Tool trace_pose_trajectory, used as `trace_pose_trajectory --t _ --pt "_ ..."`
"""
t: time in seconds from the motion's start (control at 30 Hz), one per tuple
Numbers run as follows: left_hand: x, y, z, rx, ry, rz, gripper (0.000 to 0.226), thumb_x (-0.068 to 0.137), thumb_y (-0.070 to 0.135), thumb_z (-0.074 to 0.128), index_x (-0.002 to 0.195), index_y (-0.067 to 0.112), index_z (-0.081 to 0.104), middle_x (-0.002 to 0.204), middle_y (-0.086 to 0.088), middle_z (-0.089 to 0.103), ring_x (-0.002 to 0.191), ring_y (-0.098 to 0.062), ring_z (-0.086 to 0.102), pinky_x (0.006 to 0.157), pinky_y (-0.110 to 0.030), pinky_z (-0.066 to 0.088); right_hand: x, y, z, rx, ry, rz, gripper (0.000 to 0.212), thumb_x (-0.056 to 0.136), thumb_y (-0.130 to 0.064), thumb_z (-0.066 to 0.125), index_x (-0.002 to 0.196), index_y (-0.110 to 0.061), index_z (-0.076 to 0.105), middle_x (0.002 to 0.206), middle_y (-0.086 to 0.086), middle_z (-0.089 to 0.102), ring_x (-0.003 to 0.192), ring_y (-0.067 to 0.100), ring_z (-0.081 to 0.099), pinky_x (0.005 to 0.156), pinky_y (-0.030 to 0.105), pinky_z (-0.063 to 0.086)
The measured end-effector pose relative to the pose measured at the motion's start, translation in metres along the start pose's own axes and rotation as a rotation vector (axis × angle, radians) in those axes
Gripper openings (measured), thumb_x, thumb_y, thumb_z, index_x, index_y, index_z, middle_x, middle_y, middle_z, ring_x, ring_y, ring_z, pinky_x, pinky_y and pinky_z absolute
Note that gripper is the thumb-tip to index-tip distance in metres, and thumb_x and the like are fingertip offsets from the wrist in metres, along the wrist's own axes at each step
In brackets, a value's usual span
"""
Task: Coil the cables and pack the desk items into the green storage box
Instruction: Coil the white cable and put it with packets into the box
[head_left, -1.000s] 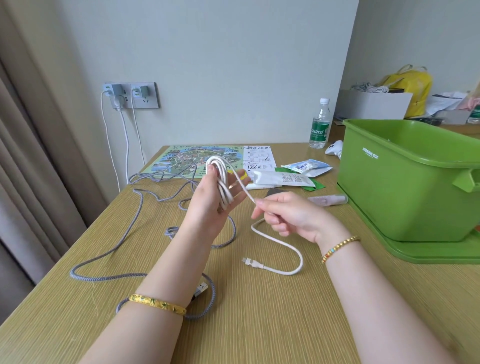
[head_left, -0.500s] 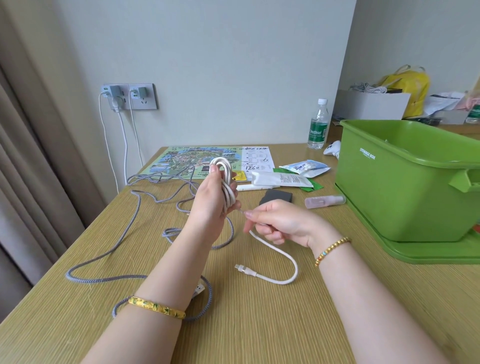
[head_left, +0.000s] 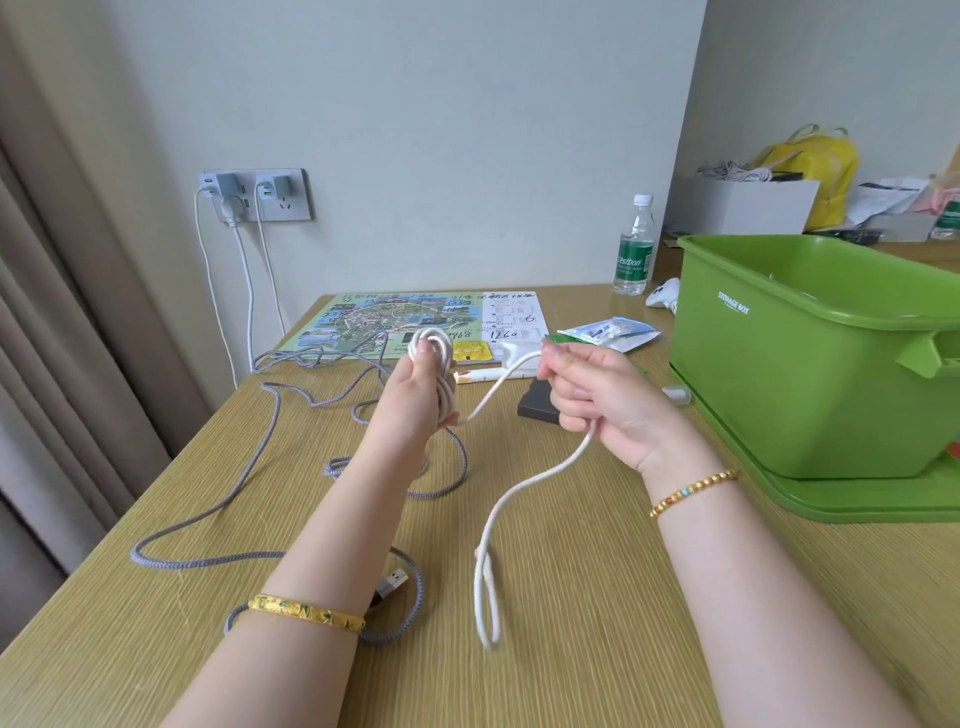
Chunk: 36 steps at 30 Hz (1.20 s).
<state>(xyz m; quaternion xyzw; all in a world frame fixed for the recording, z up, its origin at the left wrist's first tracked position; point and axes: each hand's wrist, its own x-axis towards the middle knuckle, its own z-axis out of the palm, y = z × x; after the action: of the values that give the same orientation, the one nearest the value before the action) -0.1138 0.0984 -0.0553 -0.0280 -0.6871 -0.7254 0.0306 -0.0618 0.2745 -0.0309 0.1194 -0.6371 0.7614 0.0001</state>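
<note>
Wood-grain table (head_left: 597, 597) runs along a pale wall, and the green storage box (head_left: 810, 374) sits on its lid by the right edge. Above the middle of the table, the left hand (head_left: 415, 395) is clenched round a small bundle of the white cable (head_left: 530, 483), while the right hand (head_left: 597, 395) pinches the free length, whose tail hangs in a long narrow loop. To wind well, I judge the right hand should feed each turn snug and the same size, sliding along so the cable never kinks. Thin, smooth and limp, it will spring open unless the end is tucked. Another cable, grey and braided (head_left: 249, 483), lies loose toward the left edge.
</note>
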Motion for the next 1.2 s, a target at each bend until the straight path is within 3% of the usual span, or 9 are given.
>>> trace_pose_trajectory --t 0.1,0.23,0.33,0.47,0.67,0.7,0.8,1.03,1.2 --pt "-0.006 0.0 0.005 0.117 -0.127 0.002 0.034 0.097 0.046 0.033 0.085 0.027 0.059 0.069 0.005 0.057 0.064 -0.008 0.056 0.047 -0.019 0.048 0.001 0.003 -0.001 0.024 0.0 -0.01 0.027 0.095 -0.022 0.046 0.079 -0.006 0.062 0.043 -0.012 0.028 0.034 0.001 0.02 0.032 0.014 0.015" --pt "-0.013 0.002 0.009 0.164 -0.348 -0.071 0.042 0.097 0.049 0.032 0.093 0.023 0.065 0.07 0.003 0.06 0.059 -0.008 0.055 0.056 -0.022 0.045 0.003 0.005 -0.001 0.006 -0.036 -0.007 0.025 0.095 -0.019 0.047 0.092 -0.005 0.067 0.045 -0.011 0.027 0.036 0.002 0.019 0.034 0.014 0.013" --pt "-0.021 0.007 0.011 0.152 -0.548 -0.041 0.044 0.094 0.053 0.028 0.089 0.028 0.064 0.069 0.013 0.066 0.06 0.003 0.059 0.054 -0.012 0.046 0.003 0.006 0.001 0.003 -0.051 -0.007 0.023 0.095 -0.016 0.047 0.093 -0.006 0.068 0.045 -0.01 0.028 0.036 0.001 0.019 0.033 0.013 0.014" --pt "-0.03 0.009 0.01 0.253 -0.763 0.077 0.023 0.096 0.026 0.048 0.08 0.034 0.063 0.062 0.016 0.047 0.057 0.0 0.039 0.055 -0.017 0.032 0.001 0.005 0.002 -0.042 -0.068 -0.007 0.022 0.094 -0.015 0.048 0.09 -0.007 0.068 0.044 -0.011 0.031 0.036 0.0 0.021 0.033 0.012 0.015" --pt "-0.031 0.011 0.009 0.145 -0.829 -0.081 0.015 0.096 0.01 0.048 0.087 0.022 0.052 0.067 0.01 0.055 0.067 -0.007 0.063 0.069 -0.023 0.057 0.0 0.003 0.001 -0.119 0.024 -0.016 0.02 0.094 -0.017 0.05 0.085 -0.009 0.067 0.045 -0.009 0.032 0.034 0.001 0.021 0.032 0.012 0.016" --pt "-0.032 0.011 0.009 0.14 -0.833 -0.094 0.014 0.095 0.011 0.048 0.087 0.022 0.052 0.066 0.009 0.053 0.061 -0.007 0.062 0.063 -0.025 0.058 0.001 0.003 0.001 -0.127 0.048 -0.012 0.019 0.094 -0.017 0.051 0.084 -0.01 0.065 0.046 -0.01 0.033 0.034 0.0 0.022 0.032 0.011 0.016" --pt "-0.033 0.013 0.009 0.21 -0.774 -0.014 0.015 0.095 0.014 0.05 0.082 0.022 0.049 0.062 0.008 0.046 0.047 -0.005 0.048 0.04 -0.017 0.039 0.001 0.002 0.0 -0.184 0.079 0.034 0.013 0.091 -0.023 0.056 0.083 -0.013 0.061 0.05 -0.011 0.038 0.036 0.0 0.025 0.031 0.011 0.016" --pt "-0.031 0.014 0.007 0.177 -0.786 0.025 0.02 0.096 0.019 0.048 0.078 0.024 0.055 0.063 0.004 0.043 0.046 -0.006 0.042 0.039 -0.016 0.028 -0.001 0.001 0.002 -0.255 -0.01 0.129 0.029 0.086 -0.033 0.062 0.058 -0.027 0.066 0.052 -0.011 0.043 0.038 0.001 0.027 0.032 0.012 0.015" --pt "-0.029 0.011 0.012 0.241 -0.593 0.066 0.021 0.097 0.031 0.044 0.084 0.021 0.056 0.074 0.001 0.056 0.049 -0.008 0.05 0.04 -0.02 0.035 0.0 0.003 0.001 -0.277 0.091 0.121 0.019 0.088 -0.027 0.06 0.074 -0.016 0.058 0.045 -0.012 0.035 0.035 0.001 0.024 0.032 0.013 0.015"
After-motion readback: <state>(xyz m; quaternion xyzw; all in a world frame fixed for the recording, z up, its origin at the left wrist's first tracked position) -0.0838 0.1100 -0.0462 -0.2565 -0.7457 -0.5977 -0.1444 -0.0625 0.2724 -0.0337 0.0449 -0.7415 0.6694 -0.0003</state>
